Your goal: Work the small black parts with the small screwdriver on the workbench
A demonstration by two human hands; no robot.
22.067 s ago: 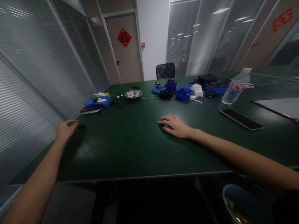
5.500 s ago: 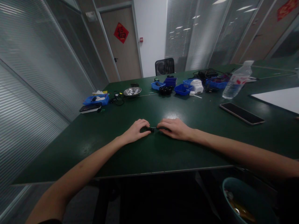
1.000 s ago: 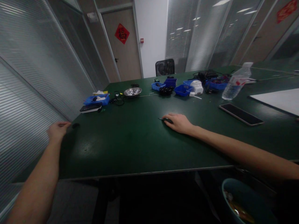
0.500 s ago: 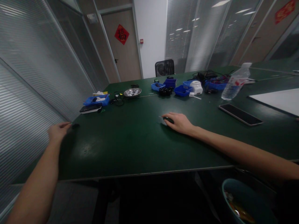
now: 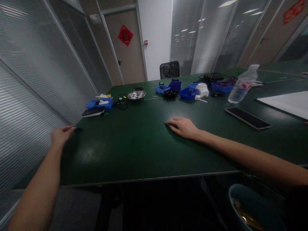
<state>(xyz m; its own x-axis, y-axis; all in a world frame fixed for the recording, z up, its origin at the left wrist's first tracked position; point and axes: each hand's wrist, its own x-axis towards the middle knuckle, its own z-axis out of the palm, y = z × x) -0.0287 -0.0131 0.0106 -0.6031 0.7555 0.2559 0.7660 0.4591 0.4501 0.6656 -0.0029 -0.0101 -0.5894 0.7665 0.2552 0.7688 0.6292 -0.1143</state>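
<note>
On the green table [image 5: 134,150], my right hand [image 5: 184,127] rests low near the middle, its fingers wrapped round a slim dark tool [image 5: 172,125]. The tool's thin tip points left; most of its body is hidden by my fingers, so its kind is unclear. Far to the left, at the table's edge, my left hand [image 5: 61,134] is closed in a pinch. A small dark piece [image 5: 77,130] shows just beyond its fingertips, too blurred to name.
Behind my left hand lie a blue tray [image 5: 90,105], a black notebook [image 5: 93,112] and a metal bowl [image 5: 131,97]. Blue bins [image 5: 189,93] and cables sit at the back. A bottle [image 5: 242,88] and a phone [image 5: 247,118] are at right. A bucket [image 5: 232,195] stands below.
The tool's tip in my right hand has dipped slightly toward the table, and the fingers have shifted a little around it. My left hand has moved slightly right.
</note>
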